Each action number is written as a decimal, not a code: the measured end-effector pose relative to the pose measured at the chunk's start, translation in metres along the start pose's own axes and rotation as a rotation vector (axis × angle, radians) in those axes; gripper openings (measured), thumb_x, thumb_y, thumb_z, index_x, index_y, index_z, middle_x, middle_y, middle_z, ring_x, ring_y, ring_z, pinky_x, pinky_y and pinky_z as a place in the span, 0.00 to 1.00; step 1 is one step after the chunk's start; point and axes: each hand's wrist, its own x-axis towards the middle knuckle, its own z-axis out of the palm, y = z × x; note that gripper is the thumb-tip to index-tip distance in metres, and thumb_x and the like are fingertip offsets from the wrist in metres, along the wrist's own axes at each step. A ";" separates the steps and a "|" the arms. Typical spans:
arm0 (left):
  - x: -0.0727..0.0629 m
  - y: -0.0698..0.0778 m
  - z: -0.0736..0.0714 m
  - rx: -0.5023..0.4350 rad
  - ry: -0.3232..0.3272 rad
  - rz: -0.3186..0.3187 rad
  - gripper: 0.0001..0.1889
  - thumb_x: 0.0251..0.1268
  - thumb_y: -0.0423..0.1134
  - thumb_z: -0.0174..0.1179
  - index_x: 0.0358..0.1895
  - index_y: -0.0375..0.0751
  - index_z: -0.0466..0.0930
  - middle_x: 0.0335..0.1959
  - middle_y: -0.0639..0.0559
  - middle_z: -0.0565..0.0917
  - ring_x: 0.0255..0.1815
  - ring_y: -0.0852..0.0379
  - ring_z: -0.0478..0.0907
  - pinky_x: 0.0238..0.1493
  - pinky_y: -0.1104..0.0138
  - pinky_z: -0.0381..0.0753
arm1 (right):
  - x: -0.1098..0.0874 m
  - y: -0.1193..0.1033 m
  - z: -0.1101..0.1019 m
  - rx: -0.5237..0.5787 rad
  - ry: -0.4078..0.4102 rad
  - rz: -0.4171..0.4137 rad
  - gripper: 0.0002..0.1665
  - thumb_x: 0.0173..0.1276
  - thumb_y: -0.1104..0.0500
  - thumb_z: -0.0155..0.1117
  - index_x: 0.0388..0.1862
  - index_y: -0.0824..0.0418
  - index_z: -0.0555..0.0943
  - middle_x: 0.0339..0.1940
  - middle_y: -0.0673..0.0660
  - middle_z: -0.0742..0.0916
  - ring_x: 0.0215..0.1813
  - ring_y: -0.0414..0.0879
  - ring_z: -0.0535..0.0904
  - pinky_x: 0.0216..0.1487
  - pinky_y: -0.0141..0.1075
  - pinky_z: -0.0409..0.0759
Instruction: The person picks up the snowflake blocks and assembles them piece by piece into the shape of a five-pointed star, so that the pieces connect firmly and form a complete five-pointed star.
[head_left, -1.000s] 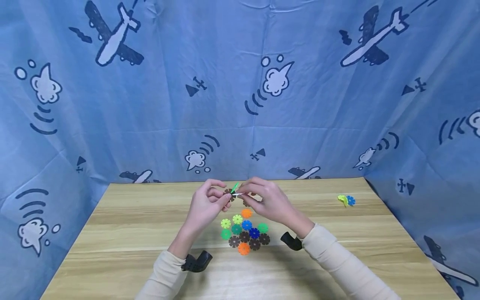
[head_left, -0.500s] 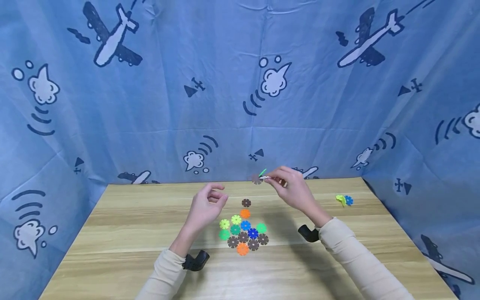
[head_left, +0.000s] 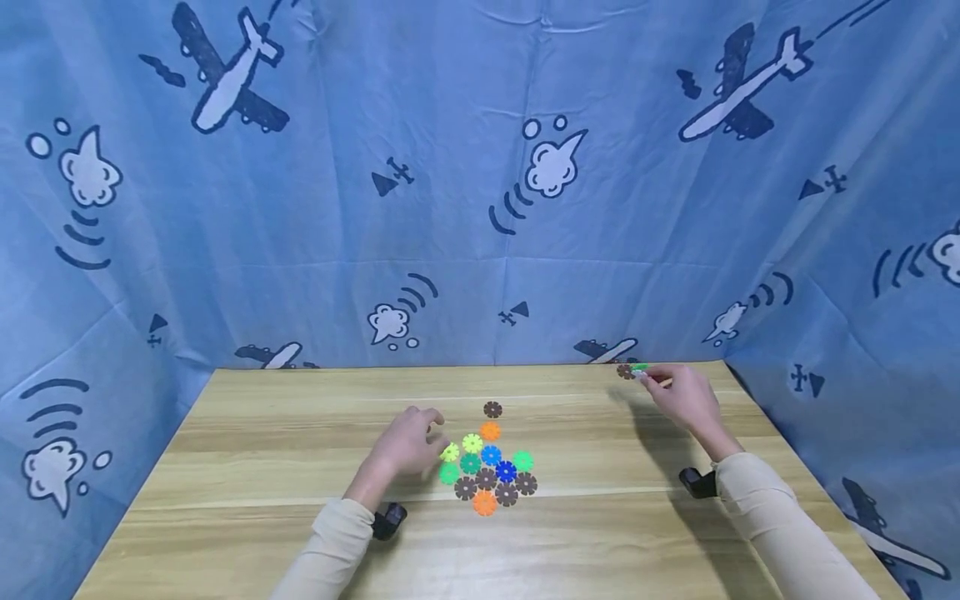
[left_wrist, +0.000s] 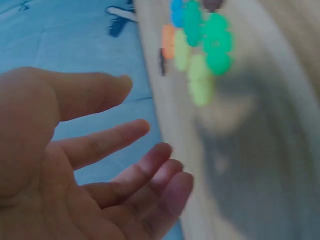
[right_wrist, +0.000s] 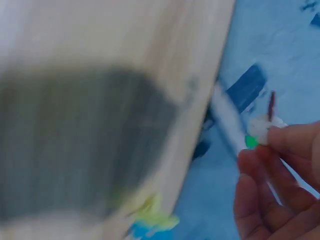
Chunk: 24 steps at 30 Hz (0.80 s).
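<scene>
My right hand [head_left: 684, 398] pinches a small joined piece of notched snowflake discs above the table's back right. Its brown disc [head_left: 625, 372] points left, with a green disc [head_left: 639, 367] and a white disc [right_wrist: 260, 128] at the fingertips. Left of the middle, my left hand [head_left: 408, 442] hovers with loosely bent fingers and nothing in them. The loose discs lie just to its right: a yellow-green disc [head_left: 472, 443] and a teal disc [head_left: 470, 464] among them. In the left wrist view, thumb and fingers [left_wrist: 92, 147] are spread apart.
Several flat discs lie mid-table, from a brown disc [head_left: 492, 409] at the back to an orange disc [head_left: 485, 502] at the front. A joined yellow and blue piece [right_wrist: 152, 220] sits near the table's right side, hidden by my right hand in the head view. A blue curtain [head_left: 450, 208] stands behind.
My right hand has carried the joined discs away from my left hand, far to the right. My left hand has let go and come down nearer the loose discs.
</scene>
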 end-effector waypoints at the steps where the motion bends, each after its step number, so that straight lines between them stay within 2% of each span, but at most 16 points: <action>1: 0.001 -0.001 0.003 0.012 0.005 0.005 0.19 0.69 0.40 0.63 0.57 0.33 0.80 0.49 0.38 0.80 0.49 0.45 0.78 0.56 0.47 0.80 | -0.002 0.008 -0.001 -0.015 -0.033 0.018 0.19 0.74 0.53 0.62 0.49 0.68 0.86 0.46 0.68 0.89 0.44 0.63 0.85 0.38 0.51 0.82; 7: 0.004 -0.003 0.017 0.059 0.029 0.019 0.17 0.63 0.40 0.68 0.50 0.34 0.81 0.43 0.42 0.79 0.44 0.48 0.74 0.52 0.49 0.81 | -0.017 0.040 -0.013 -0.091 -0.187 0.089 0.15 0.69 0.56 0.65 0.41 0.68 0.86 0.39 0.66 0.90 0.39 0.59 0.84 0.35 0.49 0.80; 14: 0.007 -0.004 0.024 0.125 0.050 -0.002 0.16 0.59 0.42 0.72 0.45 0.37 0.80 0.40 0.45 0.76 0.41 0.50 0.72 0.48 0.53 0.81 | -0.020 0.051 -0.023 -0.160 -0.313 0.204 0.13 0.65 0.55 0.64 0.38 0.64 0.85 0.36 0.63 0.86 0.33 0.51 0.77 0.27 0.40 0.72; 19: 0.009 -0.006 0.027 0.132 0.070 -0.016 0.14 0.57 0.40 0.74 0.36 0.39 0.78 0.36 0.48 0.74 0.38 0.51 0.70 0.43 0.56 0.79 | -0.022 0.052 -0.023 -0.177 -0.332 0.237 0.12 0.67 0.54 0.63 0.36 0.63 0.84 0.35 0.62 0.84 0.32 0.51 0.74 0.27 0.40 0.69; 24: 0.008 -0.007 0.029 0.149 0.082 -0.049 0.14 0.56 0.39 0.75 0.32 0.39 0.77 0.33 0.49 0.72 0.36 0.52 0.69 0.40 0.58 0.78 | -0.026 0.042 -0.019 -0.219 -0.292 0.222 0.23 0.67 0.49 0.64 0.48 0.68 0.83 0.47 0.71 0.85 0.36 0.56 0.79 0.27 0.43 0.74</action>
